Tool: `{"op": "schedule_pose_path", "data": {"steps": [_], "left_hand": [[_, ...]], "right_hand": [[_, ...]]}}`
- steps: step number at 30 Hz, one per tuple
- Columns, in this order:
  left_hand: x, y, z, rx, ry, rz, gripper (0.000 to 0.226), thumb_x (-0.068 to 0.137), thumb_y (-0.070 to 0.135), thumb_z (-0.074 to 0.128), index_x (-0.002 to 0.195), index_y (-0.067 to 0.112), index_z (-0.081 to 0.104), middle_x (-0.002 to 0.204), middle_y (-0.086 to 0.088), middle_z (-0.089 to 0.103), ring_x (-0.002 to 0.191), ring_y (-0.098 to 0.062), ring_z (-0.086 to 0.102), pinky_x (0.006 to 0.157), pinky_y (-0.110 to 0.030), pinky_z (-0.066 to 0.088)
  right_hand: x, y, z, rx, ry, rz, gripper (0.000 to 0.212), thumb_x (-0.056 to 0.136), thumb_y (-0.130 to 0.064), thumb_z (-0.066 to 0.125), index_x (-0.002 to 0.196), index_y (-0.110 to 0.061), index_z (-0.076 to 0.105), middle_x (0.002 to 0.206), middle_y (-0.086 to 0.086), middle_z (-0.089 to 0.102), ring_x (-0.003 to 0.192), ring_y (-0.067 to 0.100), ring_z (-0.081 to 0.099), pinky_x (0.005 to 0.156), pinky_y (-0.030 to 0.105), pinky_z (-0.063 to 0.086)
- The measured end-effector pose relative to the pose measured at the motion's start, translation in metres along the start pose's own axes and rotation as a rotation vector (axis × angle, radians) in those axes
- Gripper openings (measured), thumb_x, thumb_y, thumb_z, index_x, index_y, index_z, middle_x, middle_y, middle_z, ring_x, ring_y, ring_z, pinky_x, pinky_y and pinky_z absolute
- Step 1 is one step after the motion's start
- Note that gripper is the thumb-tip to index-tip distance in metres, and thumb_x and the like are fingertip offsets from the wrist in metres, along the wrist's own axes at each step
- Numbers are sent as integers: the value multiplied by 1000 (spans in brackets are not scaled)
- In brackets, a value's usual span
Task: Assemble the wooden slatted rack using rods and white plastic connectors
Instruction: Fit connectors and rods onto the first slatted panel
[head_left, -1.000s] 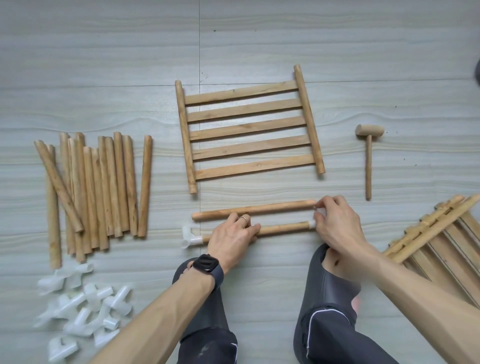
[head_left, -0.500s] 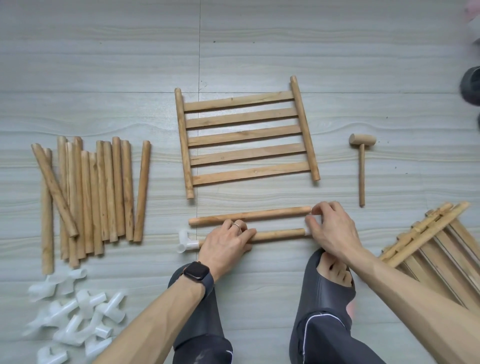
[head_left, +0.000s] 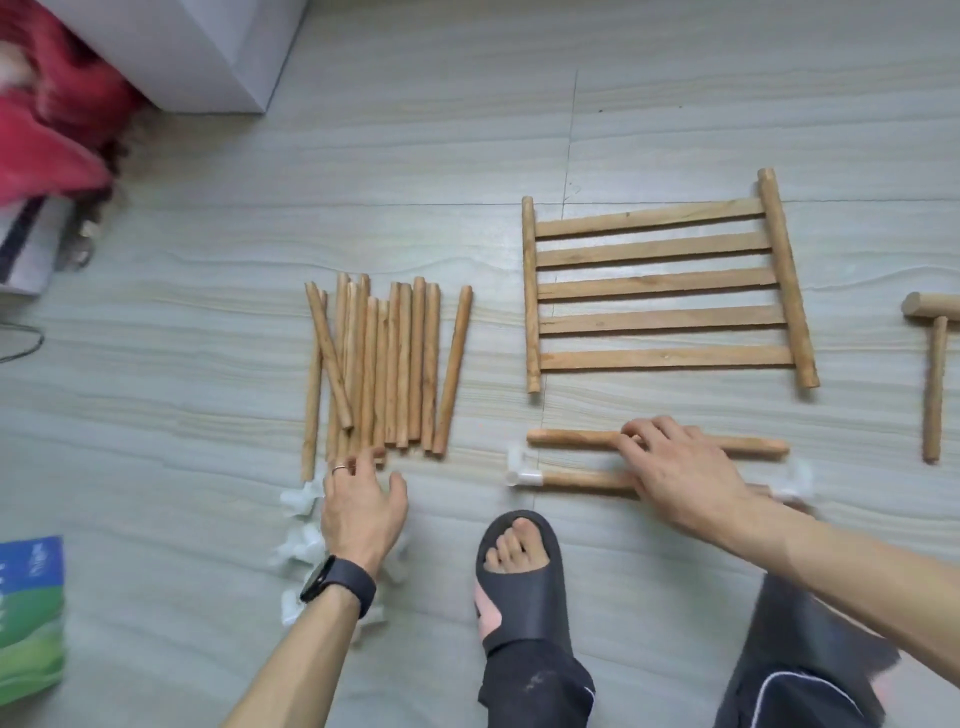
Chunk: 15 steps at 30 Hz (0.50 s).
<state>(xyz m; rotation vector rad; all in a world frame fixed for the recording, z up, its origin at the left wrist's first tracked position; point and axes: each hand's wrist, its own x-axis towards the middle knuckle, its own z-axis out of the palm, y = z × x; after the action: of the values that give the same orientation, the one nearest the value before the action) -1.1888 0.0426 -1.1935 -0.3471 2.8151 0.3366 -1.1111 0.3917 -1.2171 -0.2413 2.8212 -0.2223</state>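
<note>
On pale tiled floor (head_left: 156, 364): left hand (head_left: 363, 499), with ring (head_left: 338, 468) and black watch (head_left: 337, 582), fingers spread and loose over pile of white connectors (head_left: 298, 540), fingertips at near ends of loose rod bundle (head_left: 395, 364). Right hand (head_left: 680, 473) laid palm-down across two rods side by side: far rod (head_left: 571, 437) bare, near rod (head_left: 582, 479) capped by left connector (head_left: 522, 470) and, blurred, right connector (head_left: 795, 480). Beyond these, slatted panel (head_left: 660, 283) flat, five slats between two rails. Wooden mallet (head_left: 935, 374) at right edge. Black slipper (head_left: 519, 577) between the arms.

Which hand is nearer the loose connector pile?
Left. The left hand is right over the connector pile; the right hand lies on two rods well to its right.
</note>
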Motion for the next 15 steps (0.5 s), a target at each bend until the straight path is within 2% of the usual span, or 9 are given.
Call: {"op": "schedule_pose_path", "data": {"steps": [3,7,9,11,13,15], "left_hand": [[-3,-37,-10,106,-24,-140,50,90,33,64,135,17,51,140,-13,43,127,-37,40,97,-47,42],[6,-62,-16,128,-41,-193,58,92,40,62,144,22,42,143,-12,41,130,-34,40,98,-47,43],[15,-68,-15,171,-73,-171,56,94,43,58,145,26,41,140,-11,45,130,-31,42,99,-45,43],[23,-71,-13,230,-122,-124,43,98,40,55,138,27,48,137,-9,50,127,-29,45,98,-43,44],[28,-72,-12,224,-151,-103,33,100,36,54,131,25,55,133,-8,54,122,-29,50,95,-42,47],[30,-66,-15,158,-153,-102,31,99,43,55,124,26,60,124,-6,59,114,-28,56,89,-41,50]], "right_hand": [[25,-3,-4,-136,-101,-37,39,96,-19,46,134,-26,44,136,-2,48,123,24,48,91,35,40],[39,-4,-4,-253,-142,-76,39,88,-9,55,124,-22,48,119,3,53,105,27,54,87,36,42],[38,-6,-3,-248,-45,-67,36,80,-2,61,113,-16,60,103,9,59,85,33,57,80,42,47],[33,-8,-4,-165,128,-59,35,74,4,59,106,-10,66,92,14,58,69,35,54,71,46,48],[28,-13,-9,-65,217,-77,43,72,6,56,111,-10,66,94,13,57,68,35,54,71,46,48],[24,-18,-17,44,210,-60,54,68,9,67,118,-12,65,99,12,57,71,35,56,72,44,48]]}}
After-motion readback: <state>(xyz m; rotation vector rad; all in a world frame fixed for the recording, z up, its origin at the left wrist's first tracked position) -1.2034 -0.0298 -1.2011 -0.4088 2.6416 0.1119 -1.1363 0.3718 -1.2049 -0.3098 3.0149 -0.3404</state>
